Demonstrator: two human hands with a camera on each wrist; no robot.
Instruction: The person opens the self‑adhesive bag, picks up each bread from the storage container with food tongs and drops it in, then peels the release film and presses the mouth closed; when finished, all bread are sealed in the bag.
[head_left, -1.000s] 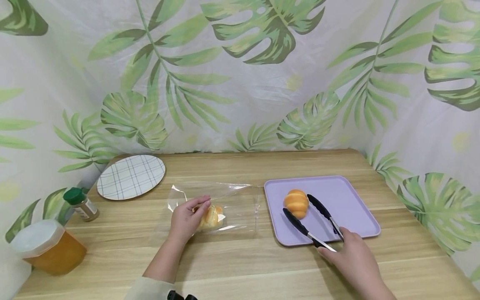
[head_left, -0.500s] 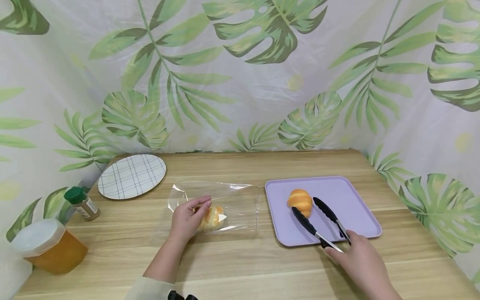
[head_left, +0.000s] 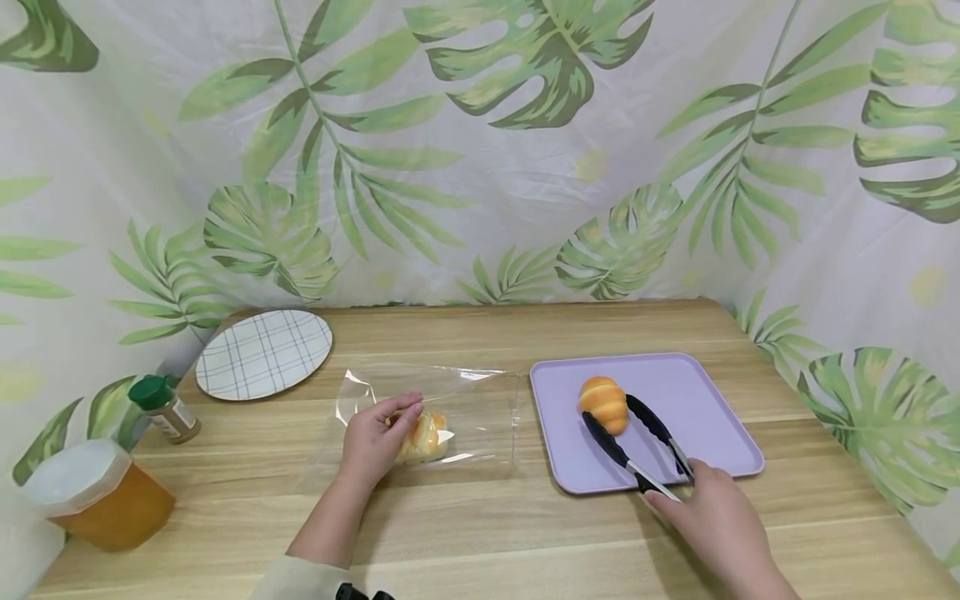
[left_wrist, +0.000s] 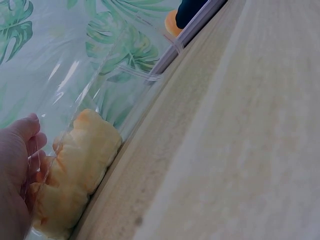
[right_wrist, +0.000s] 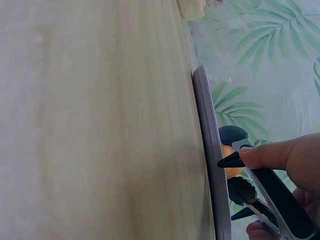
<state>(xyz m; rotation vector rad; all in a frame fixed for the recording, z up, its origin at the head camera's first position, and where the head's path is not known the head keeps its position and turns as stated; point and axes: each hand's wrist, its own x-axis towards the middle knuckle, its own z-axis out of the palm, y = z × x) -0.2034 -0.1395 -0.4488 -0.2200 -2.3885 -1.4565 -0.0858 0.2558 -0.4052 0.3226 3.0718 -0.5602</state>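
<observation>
My left hand [head_left: 381, 433] pinches the upper side of a clear plastic bag [head_left: 480, 408] that lies on the table. Inside the bag is a pale golden bread roll [left_wrist: 80, 175], partly behind my fingers in the head view. My right hand [head_left: 716, 517] grips black-tipped metal tongs [head_left: 637, 479]. Their two tips stand on either side of an orange striped bread roll [head_left: 602, 404] on a lilac tray [head_left: 705, 417]. The near tip overlaps the roll's lower edge; the far tip is at its right side. In the right wrist view the tongs [right_wrist: 280, 200] and tray rim mostly hide this roll.
A checked oval plate [head_left: 264, 354] lies at the back left. Left of the bag stand a green-capped spice jar [head_left: 168, 408] and an orange-brown tub [head_left: 112, 508] with a whitish lid. Leaf-print cloth [head_left: 480, 167] hangs behind the wooden table [head_left: 480, 533].
The tongs have moved slightly right, and their tips are now a little nearer each other around the orange roll. That roll has shifted slightly right. My left hand and the bag have stayed put.
</observation>
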